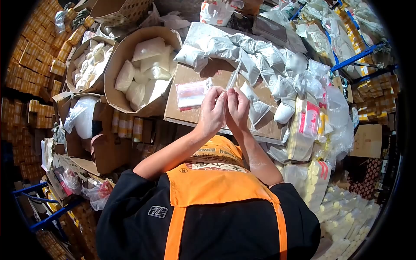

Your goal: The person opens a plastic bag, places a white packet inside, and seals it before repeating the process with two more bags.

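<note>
My left hand (238, 106) and my right hand (212, 106) meet above the worktable, fingers curled and thumbs side by side. Both are closed on a thin clear plastic bag (235, 77), whose narrow end sticks up past the fingertips; the rest is hidden by the hands. Left of my right hand lies a stack of flat clear bags with pink edges (190, 95) on a cardboard sheet (180, 115). A filled white pouch (255, 106) rests just right of my left hand. More white pouches (221, 47) are heaped along the table's far and right sides.
On the left stand open cardboard boxes (113, 80) with filled white bags (149, 58). A white bucket (214, 13) is at the far edge. Wrapped packs of pale discs (303, 149) crowd the right, near a blue shelf frame (357, 56).
</note>
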The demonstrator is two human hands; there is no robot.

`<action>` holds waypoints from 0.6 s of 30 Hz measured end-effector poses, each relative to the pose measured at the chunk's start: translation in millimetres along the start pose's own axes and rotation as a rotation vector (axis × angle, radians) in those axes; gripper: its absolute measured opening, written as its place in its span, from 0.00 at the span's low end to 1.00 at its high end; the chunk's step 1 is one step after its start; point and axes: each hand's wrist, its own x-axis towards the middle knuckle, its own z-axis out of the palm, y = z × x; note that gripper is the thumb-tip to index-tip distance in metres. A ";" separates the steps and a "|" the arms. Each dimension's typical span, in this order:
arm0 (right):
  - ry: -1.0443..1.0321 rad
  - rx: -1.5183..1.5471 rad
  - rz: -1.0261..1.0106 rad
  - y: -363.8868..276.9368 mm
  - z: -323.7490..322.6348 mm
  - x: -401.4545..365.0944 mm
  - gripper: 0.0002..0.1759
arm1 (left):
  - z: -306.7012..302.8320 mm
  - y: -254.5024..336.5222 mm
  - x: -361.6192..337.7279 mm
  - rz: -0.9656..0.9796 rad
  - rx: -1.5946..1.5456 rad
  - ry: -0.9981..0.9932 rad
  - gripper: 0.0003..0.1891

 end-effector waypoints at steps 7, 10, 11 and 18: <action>-0.037 0.106 0.058 0.5 -5.3 -0.7 0.18 | -0.9 5.3 -1.8 -0.052 -0.192 0.002 0.07; -0.074 0.175 0.121 -6.3 -13.4 1.7 0.17 | -4.3 19.3 -6.9 -0.068 -0.282 0.011 0.07; -0.083 0.155 0.112 -6.9 -15.1 1.7 0.17 | -6.9 21.7 -9.5 -0.106 -0.240 0.010 0.07; -0.141 0.088 0.096 -35.6 -26.4 -5.5 0.16 | -15.1 40.0 -21.9 -0.302 -0.416 -0.046 0.11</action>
